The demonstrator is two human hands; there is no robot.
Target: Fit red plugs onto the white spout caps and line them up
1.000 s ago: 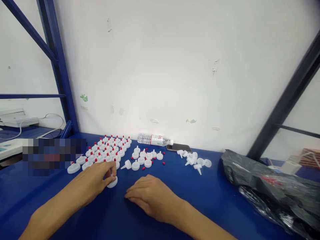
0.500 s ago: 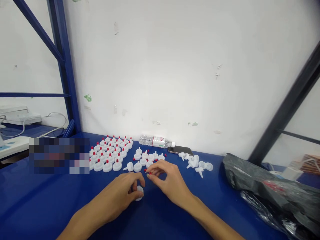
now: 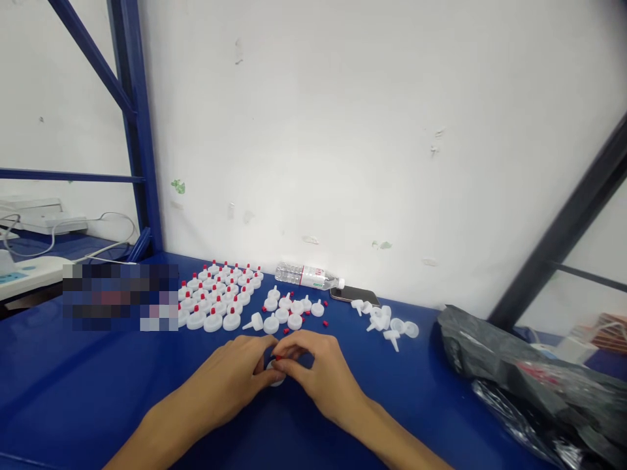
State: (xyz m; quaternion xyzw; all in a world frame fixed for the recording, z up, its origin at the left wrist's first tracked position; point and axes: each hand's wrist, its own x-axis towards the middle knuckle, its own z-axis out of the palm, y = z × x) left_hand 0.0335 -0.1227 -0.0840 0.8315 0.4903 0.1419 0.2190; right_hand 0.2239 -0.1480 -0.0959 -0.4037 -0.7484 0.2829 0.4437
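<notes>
My left hand [image 3: 235, 375] grips a white nozzle cap [image 3: 274, 375] against the blue table [image 3: 73, 398]. My right hand [image 3: 318, 372] meets it from the right, fingers pinched on a small red tip [image 3: 279, 358] held right over the cap. Beyond the hands lie loose white caps without tips [image 3: 287, 313] and scattered red tips [image 3: 325, 322]. Rows of white caps with red tips [image 3: 215, 297] stand to the left of these.
A heap of bare white caps [image 3: 386, 320] lies to the right. A water bottle [image 3: 306, 275] and a phone [image 3: 353, 295] rest by the wall. A black plastic bag [image 3: 529, 378] covers the table's right side. A blue rack post [image 3: 142, 150] rises at the left.
My left hand carried a white cap from the left to the middle. My right hand reached out, picked up a red tip and brought it back onto the cap.
</notes>
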